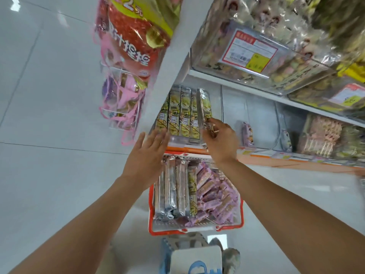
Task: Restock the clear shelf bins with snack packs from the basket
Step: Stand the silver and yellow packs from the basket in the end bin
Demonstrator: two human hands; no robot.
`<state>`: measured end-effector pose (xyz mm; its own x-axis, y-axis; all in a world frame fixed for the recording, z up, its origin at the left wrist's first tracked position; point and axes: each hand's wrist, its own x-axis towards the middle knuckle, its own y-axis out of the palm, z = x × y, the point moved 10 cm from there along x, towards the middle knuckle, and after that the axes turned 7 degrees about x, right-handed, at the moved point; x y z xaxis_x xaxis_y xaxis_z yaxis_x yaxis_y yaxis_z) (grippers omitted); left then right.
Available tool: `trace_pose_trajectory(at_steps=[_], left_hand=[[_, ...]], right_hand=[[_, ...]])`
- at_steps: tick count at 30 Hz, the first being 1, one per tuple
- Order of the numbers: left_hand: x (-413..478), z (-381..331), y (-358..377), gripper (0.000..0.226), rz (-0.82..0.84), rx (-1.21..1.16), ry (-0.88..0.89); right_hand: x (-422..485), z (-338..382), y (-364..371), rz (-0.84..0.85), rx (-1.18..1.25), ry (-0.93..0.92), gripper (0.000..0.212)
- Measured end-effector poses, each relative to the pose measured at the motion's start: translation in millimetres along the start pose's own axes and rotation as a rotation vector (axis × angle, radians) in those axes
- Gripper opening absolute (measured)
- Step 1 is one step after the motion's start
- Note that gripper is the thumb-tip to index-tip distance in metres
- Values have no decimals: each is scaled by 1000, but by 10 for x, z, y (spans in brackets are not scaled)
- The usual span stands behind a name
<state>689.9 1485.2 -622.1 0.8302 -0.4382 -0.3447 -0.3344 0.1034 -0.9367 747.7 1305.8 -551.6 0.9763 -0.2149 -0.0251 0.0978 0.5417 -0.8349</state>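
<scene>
The long yellow-green snack pack [204,107] stands on edge at the clear bin's [177,140] right side. The right hand [221,139] pinches its near end, arm outstretched. Four like packs [179,113] lie side by side in the bin, at the shelf's [266,157] left end. The left hand [148,153] hovers flat with fingers straight, holding nothing, by the bin's front left corner. Below the shelf's front edge, the red basket [151,214] holds three silver packs [169,194], one yellow-green pack and purple packs [215,200] too jumbled to count.

Clear bin [181,140], far left: four long yellow packs [173,113] upright; a fifth yellow pack [205,107] held by the right hand [221,141]. Basket [151,214], near: three silver packs [170,190], one lone yellow pack [192,192], purple packs [215,196] too heaped to count.
</scene>
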Motion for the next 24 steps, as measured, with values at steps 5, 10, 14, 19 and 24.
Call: trace_pose_trajectory(at_steps=[5, 10, 14, 19, 24], left_hand=[[45, 60, 53, 68, -178, -51, 54], [21, 124, 72, 76, -373, -91, 99], [17, 157, 68, 85, -428, -123, 91], [12, 183, 91, 81, -463, -151, 80], [8, 202, 83, 81, -468, -156, 80]], right_hand=[[228, 9, 217, -15, -70, 57, 41], [406, 6, 405, -12, -207, 98, 38], [513, 22, 463, -9, -357, 86, 38], [634, 18, 556, 40, -466, 82, 36], [622, -97, 724, 135, -517, 160, 37]])
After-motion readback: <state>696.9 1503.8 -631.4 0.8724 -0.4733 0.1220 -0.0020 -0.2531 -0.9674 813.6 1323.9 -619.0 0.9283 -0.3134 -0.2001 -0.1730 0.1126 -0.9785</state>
